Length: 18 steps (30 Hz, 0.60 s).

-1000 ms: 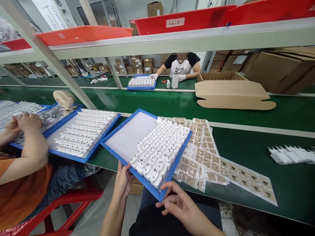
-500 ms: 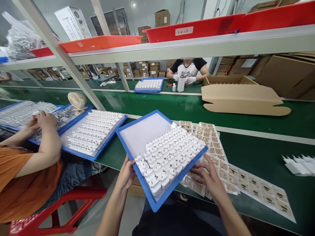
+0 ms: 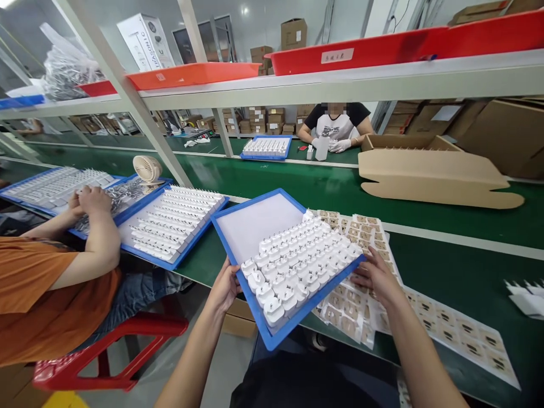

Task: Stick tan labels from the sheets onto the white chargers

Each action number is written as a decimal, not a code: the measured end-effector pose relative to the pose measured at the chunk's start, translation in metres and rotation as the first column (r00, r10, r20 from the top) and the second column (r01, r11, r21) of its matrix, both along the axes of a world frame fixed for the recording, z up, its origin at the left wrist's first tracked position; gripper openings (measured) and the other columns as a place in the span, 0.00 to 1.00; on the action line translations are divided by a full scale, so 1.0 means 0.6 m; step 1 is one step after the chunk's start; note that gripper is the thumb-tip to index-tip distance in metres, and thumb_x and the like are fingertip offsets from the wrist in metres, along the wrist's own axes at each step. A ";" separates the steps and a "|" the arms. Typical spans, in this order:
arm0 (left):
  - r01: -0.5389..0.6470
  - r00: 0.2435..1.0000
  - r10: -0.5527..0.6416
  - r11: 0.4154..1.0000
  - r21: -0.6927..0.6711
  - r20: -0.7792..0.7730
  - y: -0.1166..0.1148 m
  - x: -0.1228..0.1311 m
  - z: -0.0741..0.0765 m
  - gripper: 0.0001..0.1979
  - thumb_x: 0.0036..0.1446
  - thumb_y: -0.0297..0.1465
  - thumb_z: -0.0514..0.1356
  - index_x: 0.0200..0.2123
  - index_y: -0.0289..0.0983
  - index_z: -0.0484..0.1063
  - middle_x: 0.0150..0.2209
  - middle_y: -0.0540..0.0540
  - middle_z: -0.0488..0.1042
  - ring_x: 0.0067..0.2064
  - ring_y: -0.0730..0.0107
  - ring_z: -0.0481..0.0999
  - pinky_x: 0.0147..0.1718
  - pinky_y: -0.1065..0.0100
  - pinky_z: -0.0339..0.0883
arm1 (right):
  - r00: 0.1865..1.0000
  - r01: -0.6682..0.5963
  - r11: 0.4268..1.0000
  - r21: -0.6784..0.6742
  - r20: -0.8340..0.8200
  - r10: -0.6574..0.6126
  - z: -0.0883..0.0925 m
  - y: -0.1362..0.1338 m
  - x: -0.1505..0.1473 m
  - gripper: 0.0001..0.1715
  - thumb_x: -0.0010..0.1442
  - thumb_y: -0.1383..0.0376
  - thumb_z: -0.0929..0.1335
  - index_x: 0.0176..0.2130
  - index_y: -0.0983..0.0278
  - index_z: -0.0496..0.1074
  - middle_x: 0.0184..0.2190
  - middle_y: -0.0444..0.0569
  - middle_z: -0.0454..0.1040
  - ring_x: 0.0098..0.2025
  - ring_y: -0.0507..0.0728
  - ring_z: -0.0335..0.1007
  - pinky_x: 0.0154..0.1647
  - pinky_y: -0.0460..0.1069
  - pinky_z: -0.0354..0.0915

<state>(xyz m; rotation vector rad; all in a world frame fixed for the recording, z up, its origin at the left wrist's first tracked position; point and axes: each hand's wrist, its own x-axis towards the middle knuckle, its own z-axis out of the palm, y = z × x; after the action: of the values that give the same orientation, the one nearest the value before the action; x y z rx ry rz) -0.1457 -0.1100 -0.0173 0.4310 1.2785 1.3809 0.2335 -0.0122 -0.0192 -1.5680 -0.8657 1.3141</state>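
Note:
A blue-rimmed tray point(image 3: 250, 208) with a white floor sticks out over the near edge of the green bench. Its near half is packed with several white plug adapters point(image 3: 297, 263). My left hand point(image 3: 225, 286) grips the tray's left rim, thumb on top. My right hand point(image 3: 376, 276) holds the tray's right rim, with its fingers lying over the label sheets point(image 3: 369, 238) beside it.
A person in orange point(image 3: 51, 283) sits at my left on a red stool, hands on another blue tray point(image 3: 170, 226) of white parts, next to a small fan point(image 3: 147, 168). Across the belt a gloved person works near a cardboard box point(image 3: 425, 170). Loose adapters point(image 3: 527, 297) lie at the right.
My right hand has gone from below the tray's near corner up to its right rim. The tray has turned a little and shifted right, and the view has tilted up.

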 end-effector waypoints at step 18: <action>0.138 0.974 -0.158 0.982 -0.126 -0.162 0.094 -0.102 0.004 0.18 0.47 0.30 0.63 0.45 0.38 0.72 0.25 0.51 0.74 0.24 0.67 0.74 0.24 0.68 0.71 | 0.939 -0.303 0.948 0.102 0.199 0.279 0.048 -0.026 -0.019 0.29 0.54 0.61 0.68 0.56 0.59 0.68 0.46 0.52 0.71 0.34 0.58 0.79 0.37 0.53 0.78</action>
<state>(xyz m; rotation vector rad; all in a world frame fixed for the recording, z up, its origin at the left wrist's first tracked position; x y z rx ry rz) -0.2068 -0.0534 -0.0148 0.5652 1.4280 1.1590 0.2224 -0.0280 0.0097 -1.5130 -1.3157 1.2988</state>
